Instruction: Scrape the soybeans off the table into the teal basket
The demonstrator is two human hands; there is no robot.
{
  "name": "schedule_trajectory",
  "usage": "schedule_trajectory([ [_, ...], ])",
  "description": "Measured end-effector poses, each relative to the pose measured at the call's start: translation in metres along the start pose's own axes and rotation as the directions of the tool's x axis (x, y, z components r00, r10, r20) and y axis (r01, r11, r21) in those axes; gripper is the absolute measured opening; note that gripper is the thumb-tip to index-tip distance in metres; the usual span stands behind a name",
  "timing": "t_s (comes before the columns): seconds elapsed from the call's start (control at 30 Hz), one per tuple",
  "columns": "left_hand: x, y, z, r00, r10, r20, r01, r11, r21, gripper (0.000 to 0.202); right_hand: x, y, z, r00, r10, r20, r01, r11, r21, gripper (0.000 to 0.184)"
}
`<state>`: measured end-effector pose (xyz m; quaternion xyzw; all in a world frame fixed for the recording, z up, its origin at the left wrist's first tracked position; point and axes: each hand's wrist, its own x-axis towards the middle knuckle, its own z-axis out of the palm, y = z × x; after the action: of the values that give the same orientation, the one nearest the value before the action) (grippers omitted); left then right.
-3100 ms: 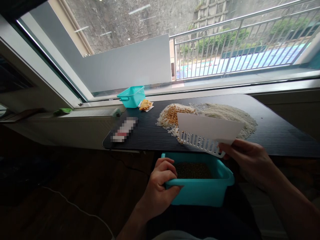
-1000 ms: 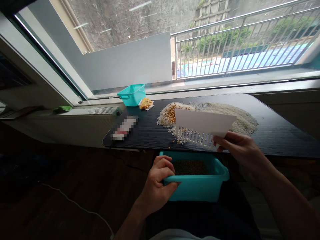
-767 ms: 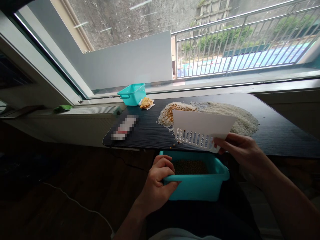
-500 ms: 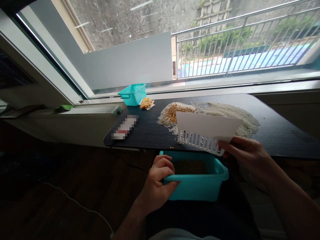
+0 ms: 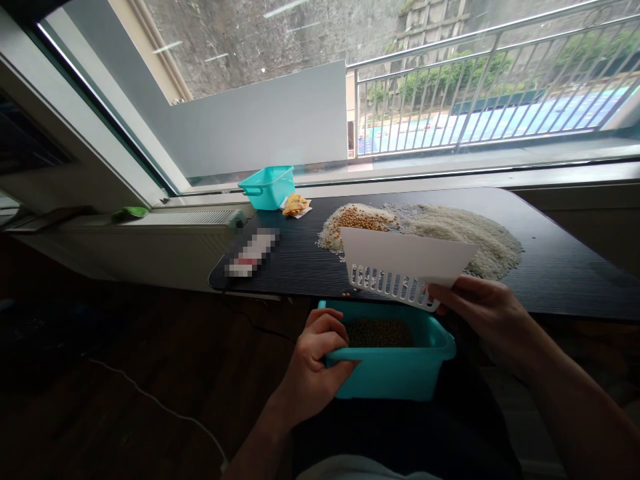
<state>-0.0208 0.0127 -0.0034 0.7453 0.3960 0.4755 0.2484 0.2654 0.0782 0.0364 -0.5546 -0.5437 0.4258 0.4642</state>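
Observation:
My left hand (image 5: 323,360) grips the left end of a teal plastic bin (image 5: 395,373), fingers over the rim. Small dark beans or grains (image 5: 380,332) cover the bin's bottom. In my right hand (image 5: 480,300) is a white slotted scraper (image 5: 400,260), pinched at its right end and tilted above the bin's far rim and the table edge. Behind the scraper, partly hidden by it, a pile of white rice (image 5: 465,233) spreads over the table. Yellow soybeans (image 5: 363,217) lie mixed with rice at the pile's left side.
On the black table (image 5: 295,260) stand a smaller teal bin (image 5: 270,190) and a folded yellow item (image 5: 296,205) on white paper. A pixelated flat object (image 5: 253,253) lies at the left. A few loose soybeans (image 5: 346,294) rest by the front edge. A window is beyond.
My right hand has shifted the scraper slightly left. The left hand still holds the bin, which has barely moved.

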Motion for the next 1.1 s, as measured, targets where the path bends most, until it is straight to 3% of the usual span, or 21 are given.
schedule_trajectory([
  [0.13,-0.001,-0.001,-0.001,1.000,-0.009,0.003,0.009,1.000,0.004,0.023,0.000,0.004,-0.002,1.000,-0.014,0.021,0.015,1.000,-0.021,0.069],
  [0.37,-0.001,-0.003,0.000,1.000,0.002,0.014,-0.002,1.000,0.001,0.025,-0.006,0.000,-0.005,0.997,0.007,-0.072,-0.008,1.000,-0.011,0.066],
  [0.67,-0.002,-0.002,0.000,1.000,-0.023,0.020,0.023,1.000,0.006,0.025,-0.011,0.001,-0.013,0.999,0.019,-0.031,-0.020,0.999,-0.037,0.064],
  [1.1,0.000,-0.001,-0.001,0.999,-0.034,0.020,0.034,0.999,-0.002,0.023,0.000,0.013,-0.001,0.998,0.000,0.056,0.000,1.000,0.001,0.067],
])
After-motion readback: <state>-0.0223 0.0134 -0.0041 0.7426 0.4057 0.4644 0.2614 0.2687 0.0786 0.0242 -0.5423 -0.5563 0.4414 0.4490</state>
